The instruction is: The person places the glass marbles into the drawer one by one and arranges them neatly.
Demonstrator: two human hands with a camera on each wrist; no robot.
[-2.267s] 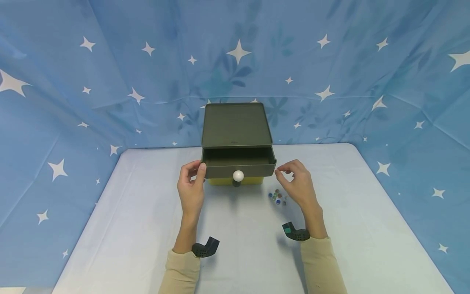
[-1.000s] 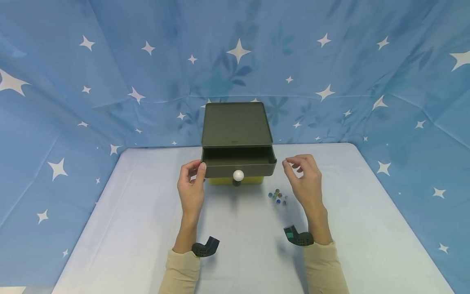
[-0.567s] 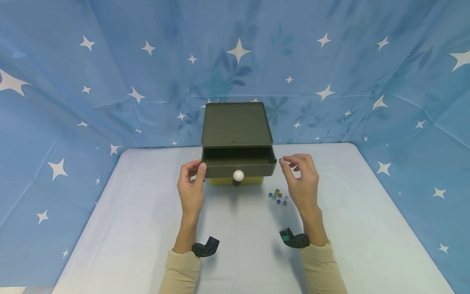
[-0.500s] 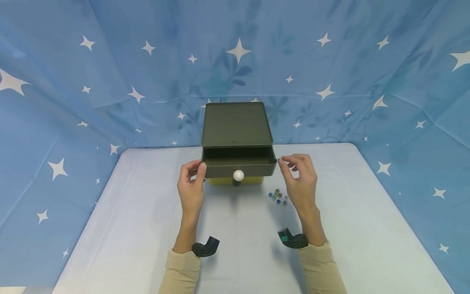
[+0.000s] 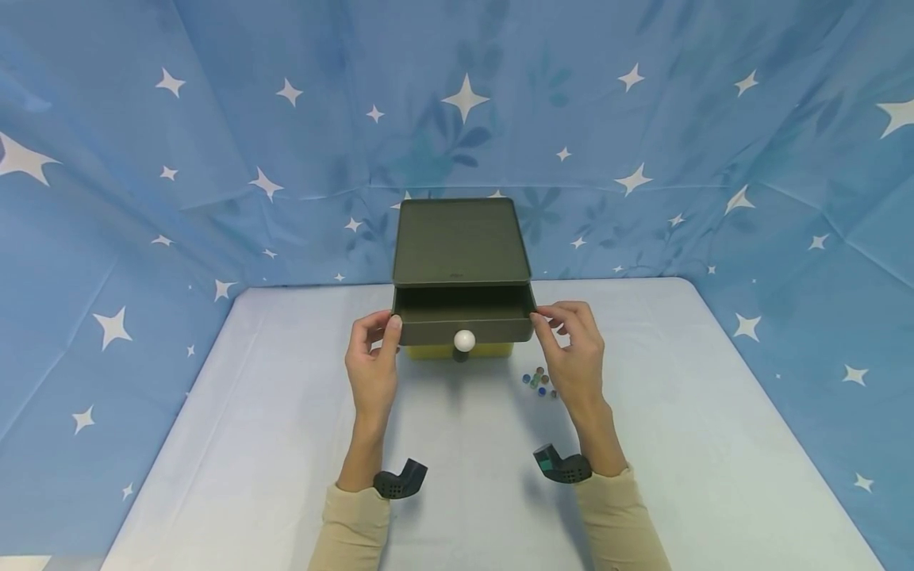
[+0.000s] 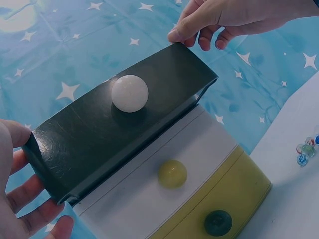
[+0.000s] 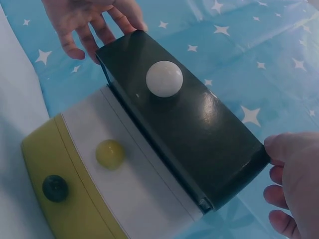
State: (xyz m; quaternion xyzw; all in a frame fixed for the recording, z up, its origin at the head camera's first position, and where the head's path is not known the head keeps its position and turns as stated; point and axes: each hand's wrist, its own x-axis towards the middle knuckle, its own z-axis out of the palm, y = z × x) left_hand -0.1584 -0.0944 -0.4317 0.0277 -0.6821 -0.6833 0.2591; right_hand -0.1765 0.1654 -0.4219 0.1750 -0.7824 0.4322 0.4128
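Left hand (image 5: 371,369) and right hand (image 5: 574,349) each pinch a front corner of the drawer (image 5: 428,333); neither sits nearer. Tabletop (image 5: 286,396) beneath all. Cabinet (image 5: 462,238) at the drawer's 12 o'clock, its top roofing the rear part. Drawer partly out between the two, long axis 9 to 3. White knob (image 5: 464,341) juts at 6. Marbles (image 5: 545,379) loose at right hand's 8, just beside it.

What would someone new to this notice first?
Probably the dark top drawer, standing pulled out in the middle with its round white knob, a left hand and a right hand holding its front corners. Next, perhaps, the little cluster of colorful marbles on the white table, near the right hand. Behind everything hangs a blue cloth scattered with white stars.
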